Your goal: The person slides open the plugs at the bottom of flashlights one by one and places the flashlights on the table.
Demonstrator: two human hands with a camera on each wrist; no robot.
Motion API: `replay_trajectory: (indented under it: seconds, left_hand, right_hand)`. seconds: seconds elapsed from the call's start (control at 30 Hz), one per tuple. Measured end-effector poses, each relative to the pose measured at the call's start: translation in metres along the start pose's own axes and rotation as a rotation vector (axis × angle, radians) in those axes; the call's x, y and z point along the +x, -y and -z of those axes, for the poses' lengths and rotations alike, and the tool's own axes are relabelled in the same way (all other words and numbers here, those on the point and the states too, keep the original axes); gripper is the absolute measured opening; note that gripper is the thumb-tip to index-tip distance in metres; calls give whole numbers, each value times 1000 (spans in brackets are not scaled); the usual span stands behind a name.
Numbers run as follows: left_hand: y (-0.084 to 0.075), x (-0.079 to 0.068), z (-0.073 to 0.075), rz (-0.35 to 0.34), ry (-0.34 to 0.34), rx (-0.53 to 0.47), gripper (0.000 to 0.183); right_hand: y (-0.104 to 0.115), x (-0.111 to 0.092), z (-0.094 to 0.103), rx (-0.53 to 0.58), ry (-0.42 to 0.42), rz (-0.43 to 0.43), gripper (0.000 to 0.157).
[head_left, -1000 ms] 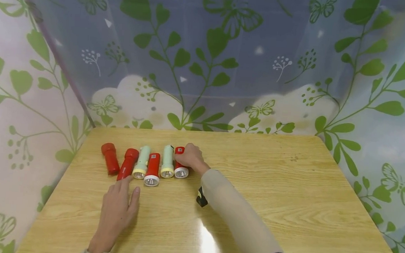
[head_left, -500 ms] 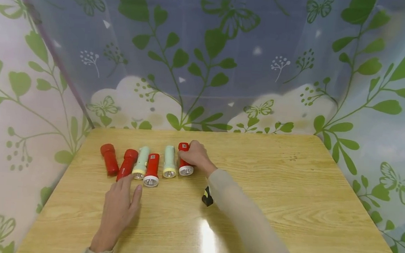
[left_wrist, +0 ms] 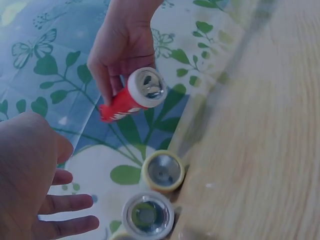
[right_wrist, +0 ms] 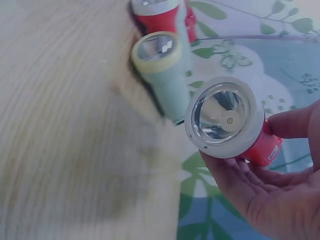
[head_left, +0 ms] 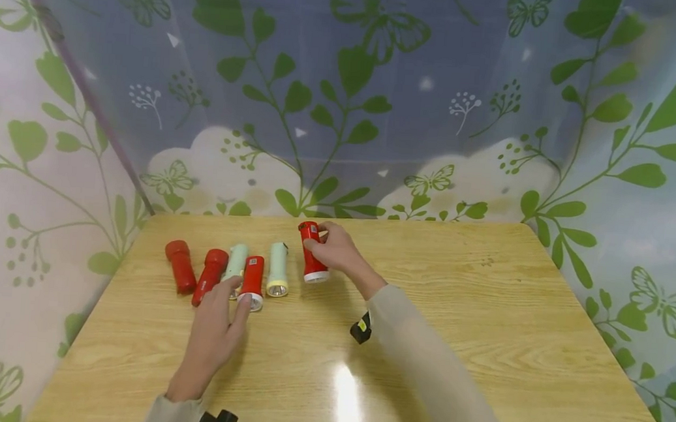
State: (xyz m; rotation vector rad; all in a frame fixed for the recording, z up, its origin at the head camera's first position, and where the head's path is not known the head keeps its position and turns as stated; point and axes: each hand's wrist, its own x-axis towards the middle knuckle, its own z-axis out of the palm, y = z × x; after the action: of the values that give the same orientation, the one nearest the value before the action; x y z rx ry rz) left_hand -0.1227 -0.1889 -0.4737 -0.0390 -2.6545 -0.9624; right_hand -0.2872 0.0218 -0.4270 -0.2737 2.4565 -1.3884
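Observation:
My right hand (head_left: pixel 338 247) grips a red flashlight (head_left: pixel 313 252) with a white rim, raised off the table, its lens end lower. In the right wrist view, the thumb is on one side of its body and the fingers curl round the other. My left hand (head_left: pixel 214 330) hovers with loosely spread fingers near a second white-rimmed red flashlight (head_left: pixel 253 274) and a mint-green flashlight (head_left: pixel 236 261), partly covering both. It holds nothing in the left wrist view. Another mint-green flashlight (head_left: pixel 278 269) with a yellow rim lies between the hands.
Two all-red flashlights, the outer one (head_left: pixel 181 267) and the inner one (head_left: pixel 212 277), lie at the left end of the row. The wooden table (head_left: pixel 454 324) reaches back to a leaf-patterned cloth (head_left: pixel 349 140), which also hangs at both sides.
My right hand has lifted the red flashlight from the row's right end and carried it slightly right. My left hand has shifted right, towards the middle flashlights.

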Motion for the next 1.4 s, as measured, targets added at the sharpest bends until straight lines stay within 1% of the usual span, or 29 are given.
replay_trajectory:
  seconds: [0.1,0.23,0.43,0.53,0.67,0.77,0.9,1.0,1.13,1.2,1.4]
  left_hand:
    - [-3,2,-3,7,19,-25,45]
    - [-7,4,-6,8,36,-43,46]
    - [-11,6,-10,-24,20,-50,44]
    - [-13,7,-12,-44,13,-45,43]
    - [-16,8,-13,-51,14,-44,42]
    - [-18,8,-13,-45,27,-49,42]
    - [-22,6,-14,-30,62,-71,43]
    - [-27,6,-16,-30,76,-108,43]
    - [-34,8,-18,-48,74,-171,43]
    - [-37,10,-19,-44,74,-210,42]
    - [-45,16,-28,3,108,-348,42]
  right_hand:
    - [5,-5,5,75,27,9,53]
    - [9,-12,10,210,87,6,52]
    - [9,-23,19,414,202,24,50]
    - [8,-28,21,505,259,12,50]
    - [10,-36,21,611,316,-17,52]
    - [9,-40,21,626,322,-36,51]
    - [4,-44,20,587,300,-43,46]
    - [-1,-47,21,553,299,-17,42]
    - [-5,-52,23,494,301,33,36]
    - [-6,-54,24,472,302,57,35]
    - [-6,-64,27,422,311,132,36]
